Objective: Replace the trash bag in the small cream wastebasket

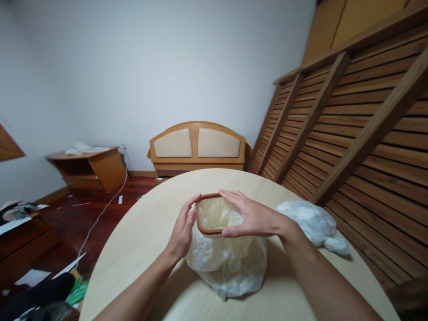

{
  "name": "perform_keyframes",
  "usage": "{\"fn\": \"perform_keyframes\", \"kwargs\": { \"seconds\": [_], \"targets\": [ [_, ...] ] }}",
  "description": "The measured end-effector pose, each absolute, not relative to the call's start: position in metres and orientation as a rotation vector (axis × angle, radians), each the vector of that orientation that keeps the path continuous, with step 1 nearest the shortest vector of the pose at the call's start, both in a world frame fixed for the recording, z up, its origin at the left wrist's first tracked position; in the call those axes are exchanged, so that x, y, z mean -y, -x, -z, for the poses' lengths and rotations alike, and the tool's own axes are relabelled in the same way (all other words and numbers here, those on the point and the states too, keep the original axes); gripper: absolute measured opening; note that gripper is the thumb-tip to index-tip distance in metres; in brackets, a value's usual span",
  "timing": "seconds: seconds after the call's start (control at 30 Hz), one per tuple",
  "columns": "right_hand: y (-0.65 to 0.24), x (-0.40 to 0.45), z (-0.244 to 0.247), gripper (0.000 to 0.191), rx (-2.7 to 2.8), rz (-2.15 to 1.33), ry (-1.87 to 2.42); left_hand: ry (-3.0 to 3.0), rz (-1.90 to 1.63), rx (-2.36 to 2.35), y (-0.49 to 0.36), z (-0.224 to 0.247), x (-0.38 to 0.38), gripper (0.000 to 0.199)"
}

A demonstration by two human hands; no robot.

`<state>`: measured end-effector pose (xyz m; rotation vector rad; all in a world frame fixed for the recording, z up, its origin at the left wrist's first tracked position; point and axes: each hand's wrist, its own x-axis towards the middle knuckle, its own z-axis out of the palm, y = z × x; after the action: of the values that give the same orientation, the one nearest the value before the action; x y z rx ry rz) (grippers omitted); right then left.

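A bin stands on the round pale table (133,249), with a translucent white plastic bag (230,267) lining it and hanging down around its outside. The brown rounded-square rim (209,232) circles the bin's mouth, over the bag. My left hand (183,225) rests against the rim's left side, its fingers wrapped along the edge. From the right, my right hand (252,216) grips the rim, fingers on the far edge and thumb on the near edge. The bag's inside shows between both hands.
White bundled plastic bags (309,220) lie on the table at the right. Wooden slatted panels (361,147) lean beyond them. A headboard (197,145) stands behind the table. At the left are a low cabinet (103,171) and a cable (102,214) on the floor.
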<state>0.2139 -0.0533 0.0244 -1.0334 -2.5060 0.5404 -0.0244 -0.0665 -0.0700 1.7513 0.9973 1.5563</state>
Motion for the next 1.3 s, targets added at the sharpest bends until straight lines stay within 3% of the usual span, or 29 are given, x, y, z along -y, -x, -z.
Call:
{"fn": "perform_keyframes", "kwargs": {
  "seconds": [0.6, 1.3],
  "targets": [
    [-0.225, 0.045, -0.018, 0.122, 2.505, -0.658, 1.028, -1.825, -1.540, -0.993, 0.028, 0.067, 0.069, 0.051],
    [-0.229, 0.045, -0.023, 0.136, 2.471, -0.883, 1.055, -1.864, -1.501, -0.947, 0.027, 0.069, 0.072, 0.053]
  ]
}}
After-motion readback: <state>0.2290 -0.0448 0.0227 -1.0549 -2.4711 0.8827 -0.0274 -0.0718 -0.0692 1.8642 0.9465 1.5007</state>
